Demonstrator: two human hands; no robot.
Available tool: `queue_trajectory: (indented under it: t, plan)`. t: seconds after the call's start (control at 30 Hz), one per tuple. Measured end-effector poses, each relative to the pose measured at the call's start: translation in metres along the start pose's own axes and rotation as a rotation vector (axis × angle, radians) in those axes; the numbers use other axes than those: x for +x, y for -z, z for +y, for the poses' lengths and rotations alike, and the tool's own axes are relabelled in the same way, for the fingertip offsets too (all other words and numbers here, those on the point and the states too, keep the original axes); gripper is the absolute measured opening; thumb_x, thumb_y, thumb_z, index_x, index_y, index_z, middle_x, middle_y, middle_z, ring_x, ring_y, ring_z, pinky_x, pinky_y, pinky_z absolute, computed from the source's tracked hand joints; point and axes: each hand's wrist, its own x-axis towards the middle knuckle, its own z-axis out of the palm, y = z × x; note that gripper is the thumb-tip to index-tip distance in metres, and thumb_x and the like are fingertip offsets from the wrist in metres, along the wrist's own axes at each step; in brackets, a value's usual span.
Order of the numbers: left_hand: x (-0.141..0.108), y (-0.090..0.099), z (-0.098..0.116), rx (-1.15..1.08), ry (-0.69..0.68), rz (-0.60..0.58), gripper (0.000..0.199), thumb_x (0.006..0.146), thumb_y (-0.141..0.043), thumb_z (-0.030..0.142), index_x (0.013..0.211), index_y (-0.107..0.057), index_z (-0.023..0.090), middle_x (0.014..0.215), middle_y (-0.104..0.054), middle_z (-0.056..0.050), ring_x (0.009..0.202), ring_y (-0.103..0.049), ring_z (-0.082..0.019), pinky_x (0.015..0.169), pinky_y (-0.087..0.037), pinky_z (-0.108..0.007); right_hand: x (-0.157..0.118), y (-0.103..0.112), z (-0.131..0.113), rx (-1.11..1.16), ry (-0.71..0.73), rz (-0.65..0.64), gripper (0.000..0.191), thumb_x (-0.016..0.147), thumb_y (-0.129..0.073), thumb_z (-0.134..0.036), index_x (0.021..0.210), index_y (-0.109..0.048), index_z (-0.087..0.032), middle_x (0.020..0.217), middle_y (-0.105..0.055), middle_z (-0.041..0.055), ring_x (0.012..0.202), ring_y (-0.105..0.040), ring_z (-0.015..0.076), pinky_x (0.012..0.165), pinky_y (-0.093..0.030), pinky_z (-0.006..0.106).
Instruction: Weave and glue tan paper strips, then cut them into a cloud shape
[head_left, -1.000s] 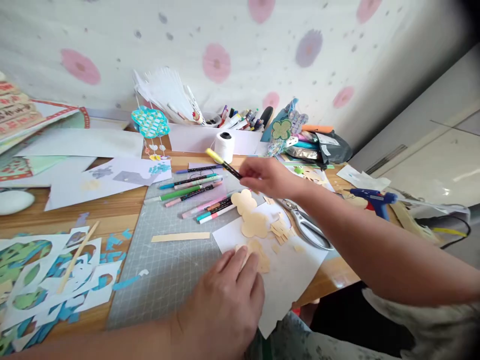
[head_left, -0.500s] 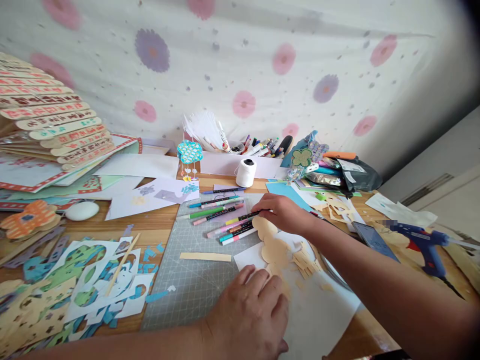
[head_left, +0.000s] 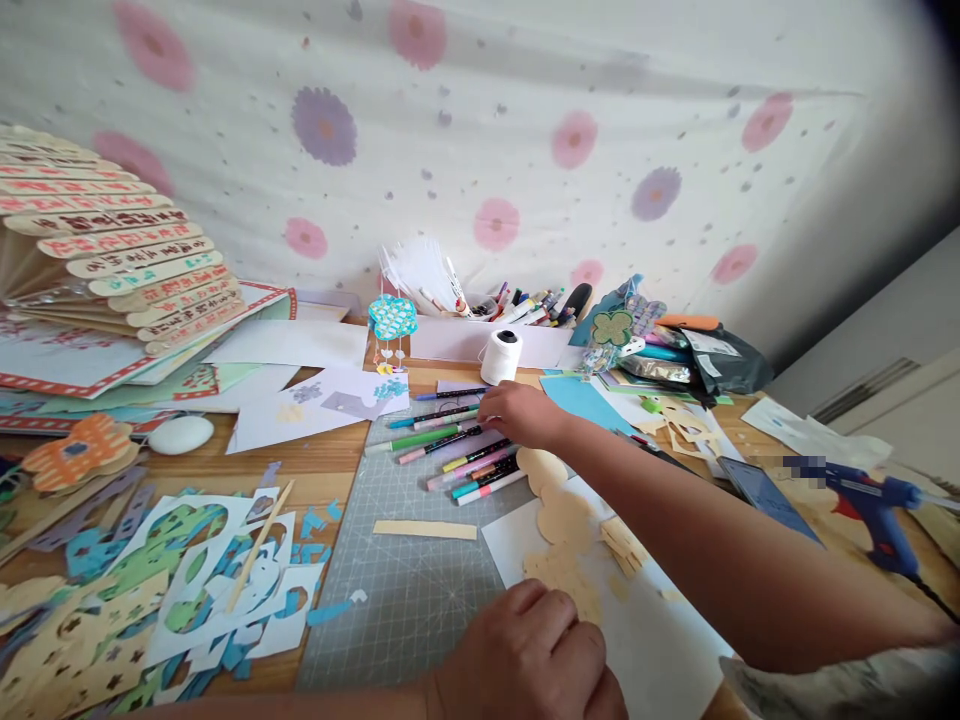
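My right hand (head_left: 517, 412) reaches over the row of markers (head_left: 465, 450), its fingers curled down and pinched at the end of one near the top; the fingertips are partly hidden. My left hand (head_left: 536, 650) is curled closed at the bottom centre, by the lower left part of a white paper sheet (head_left: 645, 640). Whatever its fingers hold, if anything, is out of sight. Between the hands, tan cloud-shaped paper pieces (head_left: 562, 515) and a small stack of tan strips (head_left: 622, 545) lie on that sheet. One tan strip (head_left: 425, 530) rests on the grey cutting mat (head_left: 397, 590).
Paper scraps (head_left: 202, 570) cover the left side, below a craft-stick structure (head_left: 142, 250). A white thread spool (head_left: 502, 357) stands behind the markers. On the right are a phone (head_left: 765, 495) and a blue glue gun (head_left: 877, 510). More pens (head_left: 532, 305) stand at the back.
My right hand has moved left along the markers, from the yellow one's end to the upper ones. My left hand has drawn back toward me and curled up. The view has shifted slightly.
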Motion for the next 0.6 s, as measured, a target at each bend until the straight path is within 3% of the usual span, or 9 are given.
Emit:
queue_trajectory:
  t: [0.17,0.3,0.4,0.5,0.6]
  plan:
    - [0.002,0.006,-0.002,0.006,-0.015,-0.013,0.019,0.086,-0.053,0.014,0.069,-0.057,0.019,0.058,-0.051,0.001,0.055,-0.049,-0.013,0.053,-0.041,-0.027,0.010,-0.002,-0.003,-0.025,-0.039,-0.027,0.027,0.094,-0.059,-0.030,0.118,-0.060,-0.017,0.121,-0.063,0.0087,0.102,-0.064,0.0224,0.086,-0.054,0.044]
    - [0.005,0.013,-0.001,-0.022,-0.011,-0.014,0.016,0.089,-0.050,0.014,0.080,-0.062,0.019,0.063,-0.058,0.000,0.059,-0.054,-0.013,0.059,-0.046,-0.026,-0.013,0.006,0.001,0.093,-0.110,0.101,0.021,0.093,-0.060,-0.029,0.108,-0.063,-0.015,0.109,-0.066,0.0068,0.094,-0.065,0.0201,0.082,-0.055,0.041]
    - [0.009,0.021,0.003,-0.049,0.111,0.116,0.014,0.089,-0.051,0.014,0.087,-0.063,0.021,0.079,-0.068,-0.002,0.078,-0.063,-0.016,0.081,-0.051,-0.034,-0.057,0.019,0.001,0.272,-0.140,0.263,0.009,0.091,-0.058,-0.020,0.094,-0.064,-0.015,0.088,-0.069,0.0043,0.081,-0.066,0.0155,0.077,-0.054,0.032]
    - [0.014,0.030,0.003,-0.023,0.293,0.234,0.020,0.086,-0.056,0.016,0.103,-0.063,0.022,0.106,-0.071,-0.005,0.112,-0.058,-0.025,0.106,-0.038,-0.052,-0.119,0.032,-0.010,0.443,-0.149,0.387,0.014,0.091,-0.055,-0.029,0.088,-0.061,-0.017,0.076,-0.067,0.0043,0.067,-0.064,0.0147,0.061,-0.052,0.027]
    - [0.017,0.034,-0.004,-0.046,0.325,0.087,0.036,0.089,-0.054,0.023,0.125,-0.053,0.015,0.120,-0.066,-0.013,0.117,-0.056,-0.029,0.099,-0.045,-0.049,-0.177,0.034,-0.031,0.661,-0.120,0.464,0.012,0.090,-0.059,-0.030,0.083,-0.062,-0.022,0.073,-0.065,0.0047,0.065,-0.061,0.0168,0.057,-0.049,0.028]
